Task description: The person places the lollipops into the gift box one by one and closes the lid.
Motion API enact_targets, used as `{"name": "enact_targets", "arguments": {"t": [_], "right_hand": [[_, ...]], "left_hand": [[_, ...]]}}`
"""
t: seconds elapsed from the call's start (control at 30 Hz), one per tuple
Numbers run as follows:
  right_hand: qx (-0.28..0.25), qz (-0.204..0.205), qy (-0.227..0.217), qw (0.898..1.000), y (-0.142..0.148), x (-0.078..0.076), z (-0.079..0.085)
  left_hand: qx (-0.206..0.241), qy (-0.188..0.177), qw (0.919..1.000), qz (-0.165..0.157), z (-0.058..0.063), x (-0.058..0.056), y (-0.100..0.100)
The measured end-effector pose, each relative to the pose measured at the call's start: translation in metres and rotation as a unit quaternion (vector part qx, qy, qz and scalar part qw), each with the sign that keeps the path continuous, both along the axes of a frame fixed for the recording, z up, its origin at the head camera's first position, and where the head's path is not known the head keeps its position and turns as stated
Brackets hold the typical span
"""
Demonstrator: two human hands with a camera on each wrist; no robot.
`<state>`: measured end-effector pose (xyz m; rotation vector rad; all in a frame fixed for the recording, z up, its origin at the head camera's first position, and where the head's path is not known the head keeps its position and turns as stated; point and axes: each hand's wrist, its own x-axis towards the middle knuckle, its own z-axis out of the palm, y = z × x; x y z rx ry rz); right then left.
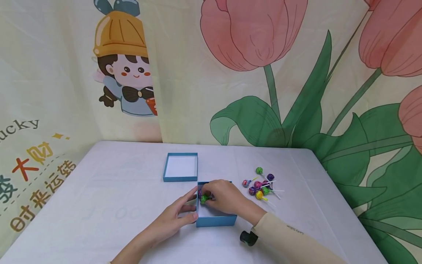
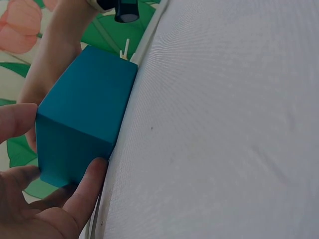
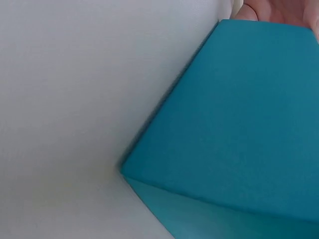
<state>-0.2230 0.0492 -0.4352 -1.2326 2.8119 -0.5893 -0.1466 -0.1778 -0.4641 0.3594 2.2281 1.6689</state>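
Observation:
A blue open box point(image 1: 216, 221) with a white inside stands near the middle of the table. My left hand point(image 1: 169, 218) rests its fingertips against the box's left side, thumb near the front corner; the left wrist view shows these fingers point(image 2: 88, 191) on the blue wall. My right hand point(image 1: 227, 198) reaches into the box over its right side, fingers bent down at a green lollipop point(image 1: 203, 199) by the left inner wall. Darker wrapped lollipops sit beside it, partly hidden by the fingers. The right wrist view shows the blue box's outer wall point(image 3: 234, 119).
Behind the box lies a shallow blue lid point(image 1: 180, 179), white inside up. To the right is a loose pile of lollipops, among them a yellow lollipop point(image 1: 259, 195) and a purple lollipop point(image 1: 270, 177). A white cloth point(image 1: 108, 205) covers the table; a printed curtain point(image 1: 184, 73) hangs behind.

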Motion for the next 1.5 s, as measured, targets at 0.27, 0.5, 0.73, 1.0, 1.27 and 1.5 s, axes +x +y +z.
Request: {"name": "enact_targets", "arguments": {"t": [0.27,0.5,0.73,1.0,1.27,1.5], "right_hand": [[-0.001,0.000,-0.008,1.000,-0.0030,-0.0004,-0.0053],[-0.001,0.004,-0.002,1.000,-0.0054,-0.0007,-0.0063],[0.006,-0.003,-0.002,1.000,-0.0069,-0.0003,-0.0066],[0.012,0.001,-0.003,1.000,-0.0067,-0.0008,-0.0080],[0.004,0.003,-0.004,1.000,-0.0065,-0.0010,-0.0062],[0.007,0.003,0.002,1.000,-0.0060,0.0001,-0.0072]], "left_hand": [[-0.001,-0.001,1.0000,-0.002,0.0008,-0.0002,0.0002],[0.003,-0.001,1.0000,-0.006,0.0021,0.0009,0.0002],[0.002,0.000,1.0000,-0.005,0.0006,0.0014,0.0000],[0.002,-0.011,0.9999,0.000,-0.0018,0.0013,0.0020],[0.005,-0.006,1.0000,-0.003,-0.0002,0.0012,0.0008],[0.005,0.000,1.0000,-0.007,-0.0001,0.0004,0.0001]]}}
